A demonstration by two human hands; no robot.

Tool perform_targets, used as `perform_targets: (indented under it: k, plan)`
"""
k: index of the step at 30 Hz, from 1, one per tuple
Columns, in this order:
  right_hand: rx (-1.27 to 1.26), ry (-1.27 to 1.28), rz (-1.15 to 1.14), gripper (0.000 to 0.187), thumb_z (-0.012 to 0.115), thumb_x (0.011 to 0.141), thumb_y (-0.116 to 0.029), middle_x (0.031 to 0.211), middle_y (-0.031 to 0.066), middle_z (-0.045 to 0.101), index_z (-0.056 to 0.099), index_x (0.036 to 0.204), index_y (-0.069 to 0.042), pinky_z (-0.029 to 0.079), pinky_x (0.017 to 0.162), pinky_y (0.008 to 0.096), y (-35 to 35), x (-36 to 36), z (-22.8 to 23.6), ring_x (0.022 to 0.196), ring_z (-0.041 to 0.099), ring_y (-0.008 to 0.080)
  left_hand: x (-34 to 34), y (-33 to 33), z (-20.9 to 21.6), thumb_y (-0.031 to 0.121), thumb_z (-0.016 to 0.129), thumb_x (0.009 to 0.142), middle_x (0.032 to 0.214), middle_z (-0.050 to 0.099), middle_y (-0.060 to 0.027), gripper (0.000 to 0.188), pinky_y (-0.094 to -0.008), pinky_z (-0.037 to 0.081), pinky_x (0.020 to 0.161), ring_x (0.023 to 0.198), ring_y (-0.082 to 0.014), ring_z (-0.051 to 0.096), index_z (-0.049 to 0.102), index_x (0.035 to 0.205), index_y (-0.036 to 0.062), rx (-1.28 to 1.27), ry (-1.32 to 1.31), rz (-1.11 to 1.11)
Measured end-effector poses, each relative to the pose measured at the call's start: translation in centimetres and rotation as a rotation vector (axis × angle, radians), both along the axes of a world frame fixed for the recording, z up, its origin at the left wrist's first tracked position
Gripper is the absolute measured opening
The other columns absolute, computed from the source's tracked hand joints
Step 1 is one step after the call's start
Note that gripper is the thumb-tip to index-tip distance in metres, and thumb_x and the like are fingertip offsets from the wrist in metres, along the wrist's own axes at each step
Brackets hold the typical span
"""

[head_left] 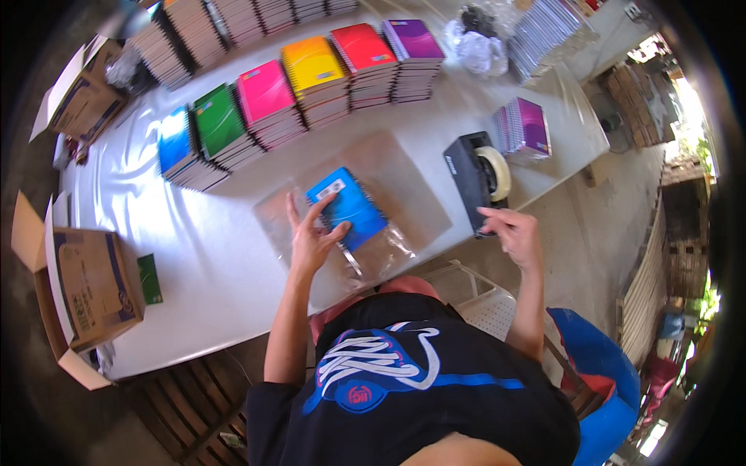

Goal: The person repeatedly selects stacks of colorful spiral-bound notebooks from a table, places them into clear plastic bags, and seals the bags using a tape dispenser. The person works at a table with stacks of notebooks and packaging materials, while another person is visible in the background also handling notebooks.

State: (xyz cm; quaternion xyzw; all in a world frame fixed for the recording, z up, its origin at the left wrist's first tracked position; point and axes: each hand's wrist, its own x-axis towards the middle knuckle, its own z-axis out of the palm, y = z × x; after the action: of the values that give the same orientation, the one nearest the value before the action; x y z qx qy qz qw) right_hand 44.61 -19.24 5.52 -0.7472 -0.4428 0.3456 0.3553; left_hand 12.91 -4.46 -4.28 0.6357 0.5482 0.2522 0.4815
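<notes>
A blue spiral notebook (350,203) lies on a sheet of clear plastic wrap (404,167), part of which is folded up along its near edge. My left hand (312,239) rests on the notebook's left side, its fingers spread and its thumb on the cover. To the right stands a black tape dispenser (468,179) with a roll of tape (495,175). My right hand (516,236) is at the dispenser's near end, index finger and thumb brought together. Any tape between those fingertips is too small to make out.
Stacks of notebooks in blue, green, pink, yellow, red and purple (413,43) line the table (194,295). A wrapped purple bundle (524,128) sits beyond the dispenser. Open cardboard boxes (97,283) stand at the left, near a green card (150,279). More wrapped notebooks (548,39) lie far right.
</notes>
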Motion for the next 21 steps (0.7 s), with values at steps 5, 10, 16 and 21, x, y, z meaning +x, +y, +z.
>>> perform_targets:
  k: [5,10,16,21]
  plan:
    - [-0.148,0.144,0.761,0.086,0.065,0.079,-0.007,0.07,0.007,0.065,0.016,0.148,-0.018,0.047,0.058,0.0259,13.5,-9.5,-0.8,0.062,0.06,0.0103,-0.1,0.0,-0.5,0.029,0.08,0.067,0.149,0.005,-0.0255,0.061,-0.0373,0.051,0.089,0.097,-0.0299,0.063,0.056,0.124,0.0318,0.106,-0.037,-0.032]
    - [-0.095,-0.263,0.85,0.101,0.075,0.07,-0.025,0.076,0.016,0.066,0.011,0.148,-0.021,0.051,0.068,0.0376,18.4,-15.1,-5.3,0.07,0.065,0.0273,-0.3,0.4,-1.3,0.031,0.08,0.067,0.147,0.011,-0.0273,0.068,-0.0396,0.045,0.099,0.117,-0.0319,0.053,0.05,0.128,0.0319,0.04,-0.094,-0.052]
    - [-0.275,-0.696,0.746,0.119,0.079,0.06,-0.049,0.091,0.0282,0.063,0.007,0.147,-0.015,0.049,0.08,0.0467,18.0,-15.9,-2.4,0.09,0.062,0.0435,-0.7,0.0,-2.0,0.038,0.078,0.069,0.142,0.023,-0.0304,0.072,-0.0405,0.046,0.096,0.11,-0.0302,0.057,0.045,0.132,0.0278,0.158,0.023,-0.068]
    - [-0.19,-0.346,0.567,0.098,0.073,0.07,-0.052,0.125,0.028,0.048,0.025,0.144,-0.009,0.041,0.096,0.0429,15.3,-10.5,-10.9,0.117,0.048,0.0384,0.5,-2.8,-3.1,0.041,0.074,0.074,0.135,0.038,-0.0308,0.097,-0.0401,0.038,0.101,0.126,-0.0338,0.041,0.018,0.144,0.0028,0.033,-0.149,0.248]
